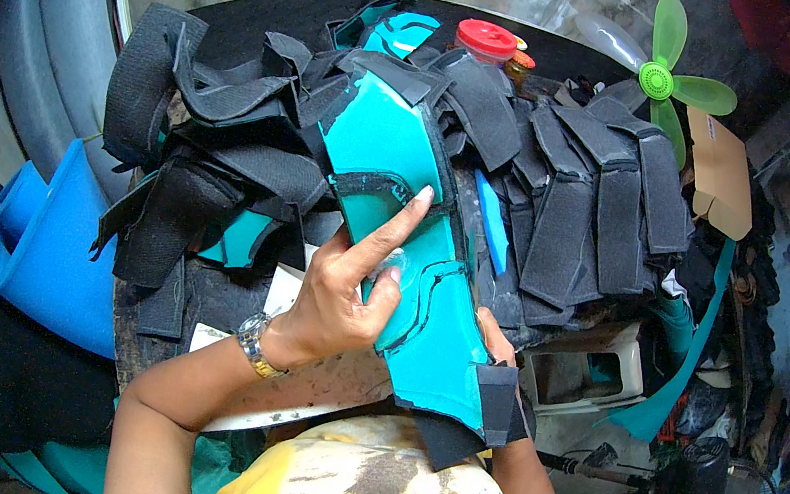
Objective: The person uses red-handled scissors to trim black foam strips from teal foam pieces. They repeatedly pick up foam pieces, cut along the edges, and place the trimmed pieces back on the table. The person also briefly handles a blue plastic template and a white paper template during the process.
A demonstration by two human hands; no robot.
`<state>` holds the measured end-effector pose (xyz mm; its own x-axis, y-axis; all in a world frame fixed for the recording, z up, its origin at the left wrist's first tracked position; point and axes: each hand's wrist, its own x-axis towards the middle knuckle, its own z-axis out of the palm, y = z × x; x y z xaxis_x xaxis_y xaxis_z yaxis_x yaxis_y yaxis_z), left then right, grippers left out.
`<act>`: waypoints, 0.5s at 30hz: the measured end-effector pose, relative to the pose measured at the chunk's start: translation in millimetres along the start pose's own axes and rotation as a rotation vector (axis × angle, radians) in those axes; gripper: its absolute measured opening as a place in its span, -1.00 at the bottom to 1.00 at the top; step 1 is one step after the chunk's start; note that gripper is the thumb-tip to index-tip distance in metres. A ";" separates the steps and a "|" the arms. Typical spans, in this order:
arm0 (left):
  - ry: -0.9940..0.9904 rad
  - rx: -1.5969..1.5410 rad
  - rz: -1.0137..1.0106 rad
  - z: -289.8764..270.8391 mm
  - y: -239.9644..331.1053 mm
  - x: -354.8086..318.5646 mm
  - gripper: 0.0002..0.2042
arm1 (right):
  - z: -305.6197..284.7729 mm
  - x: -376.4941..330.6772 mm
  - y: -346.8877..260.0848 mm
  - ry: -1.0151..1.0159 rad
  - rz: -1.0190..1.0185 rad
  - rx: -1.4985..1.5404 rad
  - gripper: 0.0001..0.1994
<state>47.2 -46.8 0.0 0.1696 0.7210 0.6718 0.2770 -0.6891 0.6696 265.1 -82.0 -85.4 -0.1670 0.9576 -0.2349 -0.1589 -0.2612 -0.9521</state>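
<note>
A long teal foam panel, edged and crossed with narrow black trim, lies at the centre of the frame, running from upper centre down to lower right of centre. Its lower end carries a black fabric tab.

The left hand rests on the panel's left edge at mid-frame. Its index finger is extended, the tip touching the black trim strip across the panel; the other fingers are curled against the teal surface. A metal wristwatch sits on that wrist.

The right hand is mostly hidden under the panel's right edge at lower centre; it supports the panel from below, but whether its fingers are apart or closed cannot be told.

The panel rests over a heap of black strap pieces covering the bench, spread from upper left to right of centre. More teal pieces show at upper centre, and a blue strip lies just right of the panel.

A red-lidded jar stands at upper centre. A green fan is at upper right, a blue foam roll at the left edge.
</note>
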 end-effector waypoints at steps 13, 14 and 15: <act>-0.050 -0.054 -0.043 -2.9 -1.2 2.0 -0.35 | -1.0 -10.4 -17.8 -0.009 -0.095 -0.158 -0.69; -0.078 -0.070 -0.064 -3.0 0.7 0.7 -0.35 | -1.9 -8.7 -17.2 -0.075 -0.116 -0.127 -0.70; -0.099 -0.080 -0.072 -2.7 2.2 -0.1 -0.35 | -1.4 -5.8 -16.4 -0.030 -0.062 -0.113 -0.70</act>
<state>45.3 -48.6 2.3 0.2451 0.7699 0.5893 0.2166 -0.6359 0.7407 270.1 -83.1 -68.7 -0.1894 0.9669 -0.1708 -0.0592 -0.1849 -0.9810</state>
